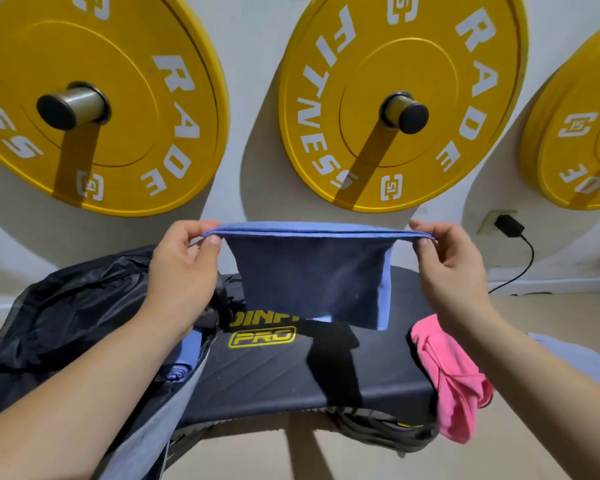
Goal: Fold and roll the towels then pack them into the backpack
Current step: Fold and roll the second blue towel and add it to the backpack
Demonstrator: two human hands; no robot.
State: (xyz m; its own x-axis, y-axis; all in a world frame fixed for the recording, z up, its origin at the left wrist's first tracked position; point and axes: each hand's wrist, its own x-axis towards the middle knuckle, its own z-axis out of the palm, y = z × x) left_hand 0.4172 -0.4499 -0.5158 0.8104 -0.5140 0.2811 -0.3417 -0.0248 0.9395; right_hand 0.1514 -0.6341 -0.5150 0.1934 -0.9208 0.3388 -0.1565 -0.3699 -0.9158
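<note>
A blue towel [312, 275] hangs folded in the air over the black bench [278, 372]. My left hand [184, 268] pinches its top left corner and my right hand [447, 265] pinches its top right corner, so the top edge is stretched level between them. A black backpack [70, 306] lies open at the left end of the bench, with a rolled blue towel [179, 370] showing inside its mouth. A pink towel [451, 379] lies crumpled on the bench's right end and droops over the edge.
Three yellow weight plates [395, 98] hang on pegs on the white wall behind the bench. A black plug and cable [510, 226] sit at a wall socket on the right. A pale cloth [568, 355] lies on the floor at the right.
</note>
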